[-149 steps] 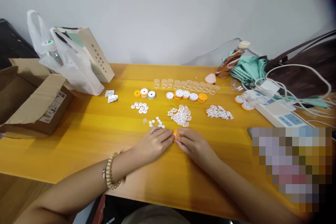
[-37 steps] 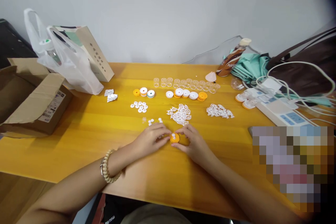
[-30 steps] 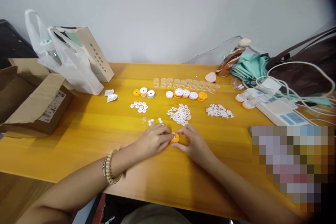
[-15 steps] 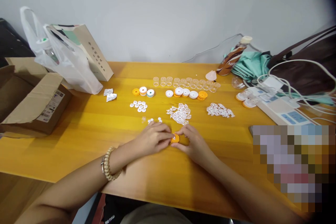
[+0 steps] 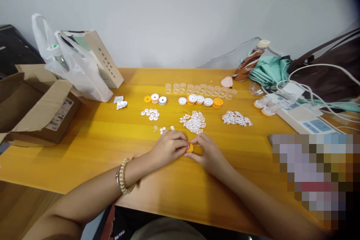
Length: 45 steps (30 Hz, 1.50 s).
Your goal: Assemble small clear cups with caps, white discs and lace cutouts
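Observation:
My right hand (image 5: 209, 154) grips an orange round plastic cap (image 5: 190, 147) from the right, thumb below and fingers above, just over the wooden table. From the left, the closed fingertips of my left hand (image 5: 171, 145) meet on the cap's top with a small white piece (image 5: 188, 146) at their tips, mostly hidden. Beside the left knuckles lie several small white plastic parts (image 5: 163, 130) and a few tiny clear rings (image 5: 155, 128). Past the hands is a heap of white openwork discs (image 5: 194, 122).
Farther back are white and orange caps (image 5: 208, 102), clear cups (image 5: 190, 89), white buttons (image 5: 150, 113) and more white cut-out pieces (image 5: 236, 118). Foil packets (image 5: 122, 104) and a cardboard box (image 5: 47, 116) stand left; a power strip (image 5: 309, 118) and bottle (image 5: 250, 62) are right.
The view has shifted slightly, so everything sits a little farther right. My left fingertips now cover more of the orange cap; my right hand keeps its hold.

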### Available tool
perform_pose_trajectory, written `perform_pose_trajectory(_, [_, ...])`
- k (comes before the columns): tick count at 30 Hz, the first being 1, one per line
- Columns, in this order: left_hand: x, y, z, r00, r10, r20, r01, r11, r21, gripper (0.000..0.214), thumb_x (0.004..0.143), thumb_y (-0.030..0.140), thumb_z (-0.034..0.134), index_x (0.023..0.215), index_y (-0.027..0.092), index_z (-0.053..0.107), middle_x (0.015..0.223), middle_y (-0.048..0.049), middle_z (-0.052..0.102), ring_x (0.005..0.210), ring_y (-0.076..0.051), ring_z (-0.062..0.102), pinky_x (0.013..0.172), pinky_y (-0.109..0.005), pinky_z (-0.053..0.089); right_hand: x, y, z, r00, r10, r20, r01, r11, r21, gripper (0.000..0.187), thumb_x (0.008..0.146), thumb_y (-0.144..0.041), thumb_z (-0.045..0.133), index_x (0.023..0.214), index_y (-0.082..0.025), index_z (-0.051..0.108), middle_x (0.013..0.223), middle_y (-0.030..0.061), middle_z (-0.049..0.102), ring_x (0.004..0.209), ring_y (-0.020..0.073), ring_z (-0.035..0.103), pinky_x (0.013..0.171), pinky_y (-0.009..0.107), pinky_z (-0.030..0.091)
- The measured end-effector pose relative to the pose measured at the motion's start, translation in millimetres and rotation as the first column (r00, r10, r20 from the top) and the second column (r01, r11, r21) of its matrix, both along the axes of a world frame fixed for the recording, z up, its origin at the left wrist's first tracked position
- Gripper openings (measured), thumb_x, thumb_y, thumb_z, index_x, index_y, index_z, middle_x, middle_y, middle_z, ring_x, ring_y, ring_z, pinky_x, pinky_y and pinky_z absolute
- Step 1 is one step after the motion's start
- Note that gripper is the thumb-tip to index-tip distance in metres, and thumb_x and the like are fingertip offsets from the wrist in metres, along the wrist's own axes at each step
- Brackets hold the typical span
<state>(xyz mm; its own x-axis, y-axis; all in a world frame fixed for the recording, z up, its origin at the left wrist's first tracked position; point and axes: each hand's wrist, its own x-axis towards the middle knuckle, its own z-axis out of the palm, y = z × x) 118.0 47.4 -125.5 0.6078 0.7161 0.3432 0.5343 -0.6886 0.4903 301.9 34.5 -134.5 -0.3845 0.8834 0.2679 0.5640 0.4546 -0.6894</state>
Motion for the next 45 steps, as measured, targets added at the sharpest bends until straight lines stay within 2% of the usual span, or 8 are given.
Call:
perform_pose_trajectory(4, [-3, -1, 1.7, 0.999, 0.009, 0.044, -0.013, 0.996, 0.089, 0.014, 0.083, 0.026, 0.055, 0.084, 0.021, 0.067, 0.088, -0.0026, 0.063, 0.078, -0.013, 0.054, 0.072, -0.029, 0.037, 1, 0, 7.9, 0.984, 0.025, -0.179, -0.062, 0.976, -0.206, 0.021, 0.068, -0.026, 0.070, 0.086, -0.020, 0.060, 0.082, 0.0036, 0.062, 0.076, 0.0182, 0.056, 0.071, 0.033, 0.045])
perform_pose_trajectory(8, [-10, -2, 7.2, 0.999, -0.038, 0.010, 0.035, 0.980, 0.195, 0.014, 0.085, 0.026, 0.053, 0.090, 0.023, 0.066, 0.093, -0.0026, 0.063, 0.083, -0.014, 0.053, 0.075, -0.030, 0.035, 2, 1, 13.2, 0.851, -0.040, -0.523, -0.280, 0.808, -0.518, 0.015, 0.079, -0.031, 0.058, 0.089, -0.020, 0.059, 0.083, 0.0017, 0.065, 0.076, 0.0136, 0.060, 0.073, 0.029, 0.046])
perform_pose_trajectory(14, [-15, -3, 13.6, 0.996, -0.085, -0.026, 0.089, 0.966, 0.243, 0.016, 0.085, 0.025, 0.054, 0.097, 0.026, 0.064, 0.100, -0.0021, 0.062, 0.087, -0.015, 0.052, 0.078, -0.032, 0.036, 1, 0, 13.2, 0.730, -0.225, -0.646, -0.337, 0.703, -0.626, 0.013, 0.073, -0.028, 0.066, 0.077, -0.018, 0.059, 0.074, -0.0017, 0.064, 0.066, 0.0088, 0.058, 0.065, 0.023, 0.046])
perform_pose_trajectory(19, [-13, -3, 16.7, 0.990, -0.067, 0.122, 0.050, 0.990, 0.135, 0.017, 0.083, 0.024, 0.056, 0.098, 0.023, 0.064, 0.094, -0.0037, 0.064, 0.084, -0.015, 0.054, 0.076, -0.032, 0.041, -6, -5, 17.3, 0.692, -0.280, -0.665, -0.306, 0.721, -0.622, 0.016, 0.069, -0.029, 0.070, 0.076, -0.019, 0.058, 0.071, -0.0025, 0.063, 0.063, 0.0087, 0.058, 0.063, 0.023, 0.047])
perform_pose_trajectory(23, [-11, -4, 18.1, 0.953, 0.040, 0.302, 0.000, 0.991, -0.132, 0.022, 0.083, 0.024, 0.056, 0.102, 0.017, 0.062, 0.092, -0.0077, 0.064, 0.081, -0.014, 0.058, 0.071, -0.028, 0.046, -8, -6, 20.0, 0.684, -0.325, -0.653, -0.239, 0.747, -0.621, 0.019, 0.068, -0.030, 0.071, 0.075, -0.019, 0.057, 0.069, -0.0021, 0.063, 0.065, 0.0094, 0.058, 0.063, 0.023, 0.047])
perform_pose_trajectory(29, [-5, -6, 14.6, 0.911, 0.240, 0.336, -0.013, 0.829, -0.559, 0.019, 0.078, 0.025, 0.059, 0.092, 0.013, 0.065, 0.074, -0.0050, 0.069, 0.061, -0.009, 0.060, 0.054, -0.019, 0.046, -9, -6, 18.3, 0.696, -0.342, -0.631, -0.195, 0.755, -0.625, 0.021, 0.065, -0.031, 0.072, 0.072, -0.019, 0.056, 0.068, -0.0021, 0.063, 0.063, 0.0098, 0.058, 0.061, 0.024, 0.048])
perform_pose_trajectory(37, [-26, 8, 26.6, 0.931, 0.257, 0.261, -0.156, 0.923, -0.351, 0.018, 0.082, 0.028, 0.055, 0.090, 0.016, 0.066, 0.082, -0.0051, 0.068, 0.065, -0.010, 0.058, 0.059, -0.021, 0.045, -8, -3, 13.9, 0.681, -0.412, -0.605, -0.075, 0.783, -0.617, 0.025, 0.064, -0.033, 0.072, 0.073, -0.020, 0.053, 0.063, -0.0045, 0.057, 0.057, 0.0092, 0.055, 0.058, 0.024, 0.047])
perform_pose_trajectory(45, [-40, 12, 28.4, 0.996, -0.067, -0.062, 0.054, 0.980, -0.190, 0.018, 0.083, 0.023, 0.053, 0.098, 0.017, 0.061, 0.091, -0.0051, 0.061, 0.084, -0.014, 0.057, 0.078, -0.028, 0.046, -5, -2, 11.9, 0.699, -0.394, -0.597, 0.001, 0.835, -0.551, 0.023, 0.066, -0.031, 0.071, 0.080, -0.021, 0.055, 0.064, -0.0033, 0.058, 0.060, 0.0110, 0.056, 0.063, 0.025, 0.047])
